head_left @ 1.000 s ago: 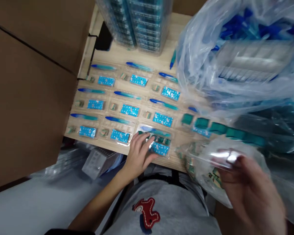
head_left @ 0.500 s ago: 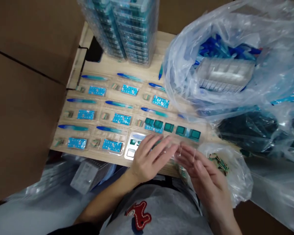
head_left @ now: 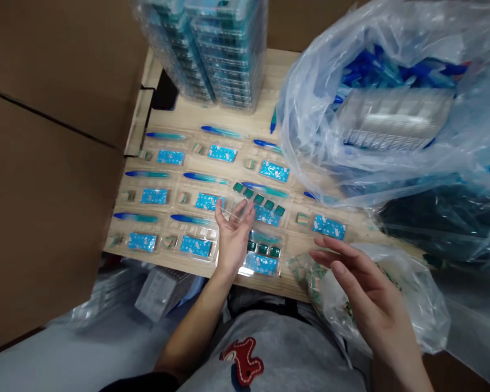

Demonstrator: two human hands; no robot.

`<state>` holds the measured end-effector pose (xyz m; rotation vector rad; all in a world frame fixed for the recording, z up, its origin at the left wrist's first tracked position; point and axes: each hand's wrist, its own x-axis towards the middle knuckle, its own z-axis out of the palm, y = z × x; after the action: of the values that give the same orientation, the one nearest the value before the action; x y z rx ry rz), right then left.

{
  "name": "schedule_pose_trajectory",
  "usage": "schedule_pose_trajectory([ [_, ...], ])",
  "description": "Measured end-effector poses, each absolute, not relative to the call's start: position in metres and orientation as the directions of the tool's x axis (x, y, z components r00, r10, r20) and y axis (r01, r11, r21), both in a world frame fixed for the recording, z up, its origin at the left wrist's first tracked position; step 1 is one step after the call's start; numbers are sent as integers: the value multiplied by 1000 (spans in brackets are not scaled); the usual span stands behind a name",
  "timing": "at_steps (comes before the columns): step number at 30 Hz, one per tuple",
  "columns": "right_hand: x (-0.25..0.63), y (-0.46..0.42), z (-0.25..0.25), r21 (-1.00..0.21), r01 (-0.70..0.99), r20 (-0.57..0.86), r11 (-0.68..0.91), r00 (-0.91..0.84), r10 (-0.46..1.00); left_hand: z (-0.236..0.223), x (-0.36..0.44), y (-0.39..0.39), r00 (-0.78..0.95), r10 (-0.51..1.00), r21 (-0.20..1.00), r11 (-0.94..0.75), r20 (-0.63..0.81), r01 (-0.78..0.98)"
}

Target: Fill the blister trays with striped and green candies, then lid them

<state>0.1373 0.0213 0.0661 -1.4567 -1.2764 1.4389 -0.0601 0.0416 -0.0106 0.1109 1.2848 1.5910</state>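
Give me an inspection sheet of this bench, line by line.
Surface: light wooden tabletop, largely covered.
Job's things: clear blister trays in rows, with blue printed cards, blue-and-teal pens and small teal squares.
Clutter: stacked filled trays, plastic bag of blue parts, clear bag of small pieces.
Hands: left hand raised over the trays, fingers spread, thin clear strip at the fingers; right hand open, above the clear bag.
Cables: nothing seen.
Surroundings: cardboard flaps at left; grey shirt below.

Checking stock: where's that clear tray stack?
The stack of clear trays stands top centre in the head view, on the wooden table, left of the plastic bag.
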Motion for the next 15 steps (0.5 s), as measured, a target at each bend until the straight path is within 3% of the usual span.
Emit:
schedule_pose_trajectory([
  [5, 141, 20, 69, -943, 218, -284, -253, -127, 950, 0, -53, 52, -479, 671, 706, 93, -566, -702],
  [9, 148, 14, 73, -944, 257, -244, -205, -129, 961, -6, -44, 44, -521, 678, 797, 162, -518, -582],
  [11, 154, 7, 76, -941, 281, -231, -190, -122, 965, -14, -47, 30, -588, 700, 900, 189, -404, -393],
  [13, 162, 0, 79, -933, 301, -236, -197, -98, 967, -24, -56, 15, -635, 744, 974, 218, -210, -67],
  [15, 175, -9, 84, -929, 281, -262, -241, -38, 964, -34, -69, 6, -562, 827, 933, 208, -7, 294],
])
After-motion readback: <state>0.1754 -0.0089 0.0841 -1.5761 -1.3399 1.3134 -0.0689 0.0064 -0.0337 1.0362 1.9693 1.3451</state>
